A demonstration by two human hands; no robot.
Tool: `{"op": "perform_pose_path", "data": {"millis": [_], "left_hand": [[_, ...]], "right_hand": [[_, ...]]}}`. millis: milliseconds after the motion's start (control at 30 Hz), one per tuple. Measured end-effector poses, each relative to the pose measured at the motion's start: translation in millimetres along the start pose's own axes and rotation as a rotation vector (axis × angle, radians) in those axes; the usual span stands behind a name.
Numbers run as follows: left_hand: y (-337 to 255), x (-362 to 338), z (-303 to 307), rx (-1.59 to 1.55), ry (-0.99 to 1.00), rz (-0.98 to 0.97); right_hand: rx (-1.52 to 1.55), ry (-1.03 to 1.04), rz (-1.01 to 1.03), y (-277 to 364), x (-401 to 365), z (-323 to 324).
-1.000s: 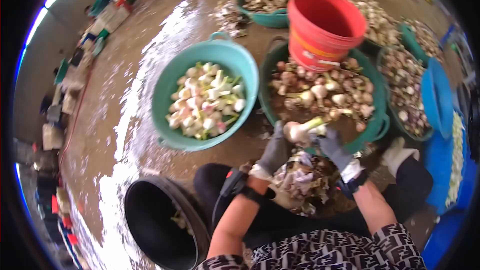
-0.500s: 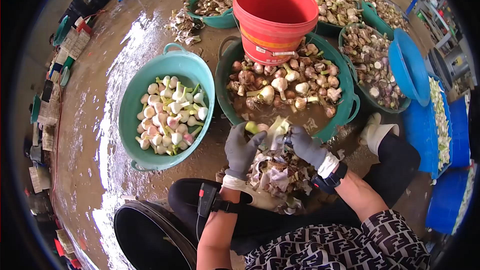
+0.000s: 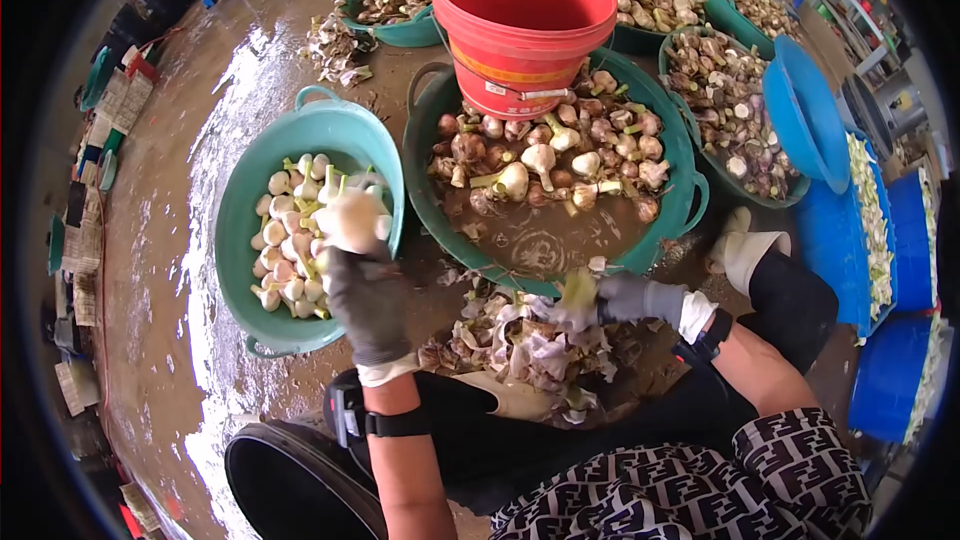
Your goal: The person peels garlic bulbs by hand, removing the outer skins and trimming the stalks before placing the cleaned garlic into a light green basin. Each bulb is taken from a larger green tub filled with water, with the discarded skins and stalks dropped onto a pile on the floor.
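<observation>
My left hand [image 3: 368, 305], in a grey glove, is closed on a peeled white garlic bulb [image 3: 352, 220] that is smeared by motion. It is over the near right side of a green tub [image 3: 235, 240], which holds several clean garlic bulbs [image 3: 290, 230] with trimmed stems. In my right hand [image 3: 640, 300], also gloved, fingers grip a blurred strip of pale green garlic peel [image 3: 577, 298]. Below that hand lies a heap of stripped garlic skins [image 3: 520, 345] on the floor. Unpeeled garlic bulbs [image 3: 540, 165] sit in muddy water in a larger green tub [image 3: 425, 190] ahead.
A red bucket [image 3: 525, 35] stands in the large tub's far side. More tubs of garlic [image 3: 735, 110] are behind it, with a blue basin [image 3: 810, 120] at right. Blue crates [image 3: 835, 270] line the right. A black bucket [image 3: 290, 480] is beside my left leg; the floor [image 3: 150, 340] is wet.
My left hand has carried the garlic bulb left, from above the skins to the green tub. My right hand has moved slightly right and down with the peel. The view has shifted a little.
</observation>
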State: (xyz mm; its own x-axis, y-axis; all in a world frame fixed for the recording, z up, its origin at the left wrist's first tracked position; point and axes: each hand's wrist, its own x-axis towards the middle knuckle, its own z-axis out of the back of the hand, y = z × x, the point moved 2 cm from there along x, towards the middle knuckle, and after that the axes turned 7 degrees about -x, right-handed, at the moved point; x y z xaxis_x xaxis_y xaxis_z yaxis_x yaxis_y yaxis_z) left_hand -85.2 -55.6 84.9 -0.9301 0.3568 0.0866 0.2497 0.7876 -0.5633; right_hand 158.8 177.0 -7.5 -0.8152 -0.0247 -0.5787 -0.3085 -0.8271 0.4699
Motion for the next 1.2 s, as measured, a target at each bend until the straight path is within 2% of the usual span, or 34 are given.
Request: {"op": "perform_pose_path", "data": {"millis": [67, 133, 167, 200, 233, 300, 333, 400, 467, 533, 567, 600, 633, 667, 733, 800, 933, 1000, 1067, 1100, 1133, 1200], "left_hand": [[-8, 3, -27, -0.359, -0.183, 0.114], [6, 2, -18, -0.270, -0.116, 0.251], [19, -3, -26, -0.209, -0.163, 0.289], [30, -3, -17, -0.262, 0.046, 0.434], [38, -7, -24, -0.161, 0.056, 0.475], [51, -11, -35, -0.059, 0.072, 0.510], [56, -11, -35, -0.028, 0.066, 0.522], [62, -8, -32, 0.003, 0.064, 0.527], [66, -5, -25, 0.120, -0.025, 0.555], [70, -5, -27, 0.097, -0.044, 0.540], [73, -7, -28, 0.147, -0.031, 0.555], [76, -9, -29, 0.197, -0.018, 0.570], [81, -10, -27, 0.203, -0.015, 0.600], [85, -14, -23, 0.292, -0.030, 0.650], [91, -23, -24, 0.421, 0.034, 0.697], [96, -30, -26, 0.386, 0.104, 0.719], [97, -36, -21, 0.408, 0.099, 0.797], [95, -33, -17, 0.409, 0.095, 0.799], [97, -31, -15, 0.545, 0.095, 0.743], [97, -30, -16, 0.554, 0.097, 0.768], [102, -29, -14, 0.545, 0.114, 0.783], [119, -32, -4, 0.675, 0.245, 0.506]], "right_hand": [[-0.041, -0.083, -0.175, 41, -19, 50], [0.399, -0.337, -0.228, -20, 28, 36], [0.297, -0.335, -0.407, -27, 39, 49], [0.193, -0.328, -0.584, -28, 51, 61], [0.192, -0.328, -0.587, -29, 67, 67], [0.359, -0.109, -0.882, -54, 113, 51], [0.510, -0.214, -0.883, -83, 144, 28], [0.365, -0.124, -0.921, -65, 155, 49], [1.017, -0.289, -0.946, -51, 142, 46], [-0.040, -0.155, -0.758, -72, 143, 52], [0.011, -0.255, -0.781, -82, 139, 51], [0.332, -0.369, -0.678, -94, 128, 48], [1.009, -0.400, -0.756, -94, 118, 42], [1.274, -0.436, -0.738, -94, 113, 39], [1.659, -0.337, -0.633, -88, 119, 32], [1.537, -0.446, -0.634, -98, 152, 10], [1.655, -0.339, -0.676, -101, 178, 12], [1.765, -0.069, -0.535, -125, 171, 13], [0.804, -0.418, -0.778, -105, 147, 38], [0.494, -0.421, -0.725, -102, 128, 49], [-0.155, -0.669, -0.579, -92, 108, 57], [0.015, -0.753, -0.460, -74, 73, 72]]}}
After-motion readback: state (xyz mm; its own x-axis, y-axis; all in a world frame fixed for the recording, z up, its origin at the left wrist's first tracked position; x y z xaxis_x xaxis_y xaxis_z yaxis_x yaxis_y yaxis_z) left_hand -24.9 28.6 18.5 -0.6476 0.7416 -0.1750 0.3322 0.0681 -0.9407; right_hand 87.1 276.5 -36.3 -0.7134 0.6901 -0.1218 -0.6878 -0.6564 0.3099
